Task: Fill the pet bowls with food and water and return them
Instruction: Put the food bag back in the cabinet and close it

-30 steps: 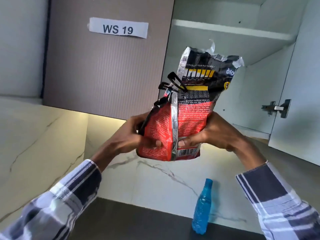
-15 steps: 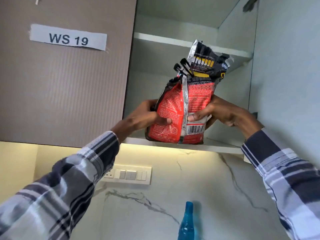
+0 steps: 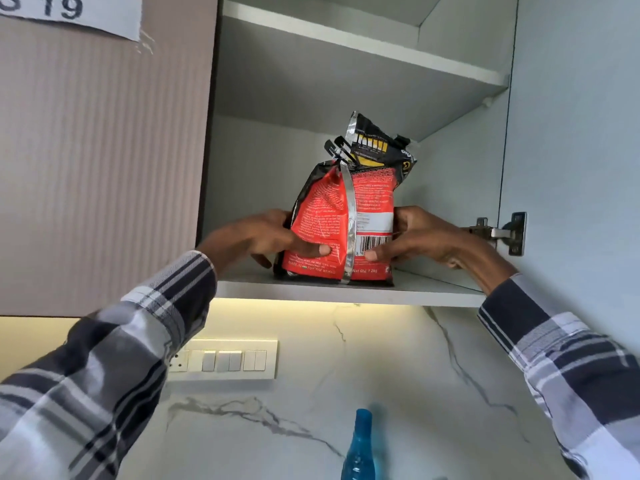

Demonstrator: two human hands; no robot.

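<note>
The red and black foil pet-food bag [image 3: 341, 223], its top folded over and pinched by a black clip [image 3: 337, 148], stands upright on the lower shelf of the open wall cupboard [image 3: 433, 295], its base flat on the board and near the front edge; the left hand [image 3: 273, 237] is curled round the bag's left side with the thumb pressed on the red front; the right hand [image 3: 419, 237] is wrapped round the right side, thumb lying by the barcode; both hands are closed on the bag, neither one free. Beside the right wrist a metal door hinge [image 3: 502, 233] sits on the pale open cupboard door [image 3: 571, 133]; to the left is a ribbed brown cupboard door [image 3: 104, 168] bearing a white paper label [image 3: 69, 12]. Below the shelf run the lit marble wall and a white switch panel [image 3: 225, 360]; lower down the neck of a blue plastic bottle [image 3: 360, 448] rises into view.

No pet bowls are visible, so whether they are filled cannot be told; the clipped bag set on its shelf suggests the food part is likely finished, and the blue bottle may serve for water; letting go, shutting the door and returning the bowls seem to remain.
</note>
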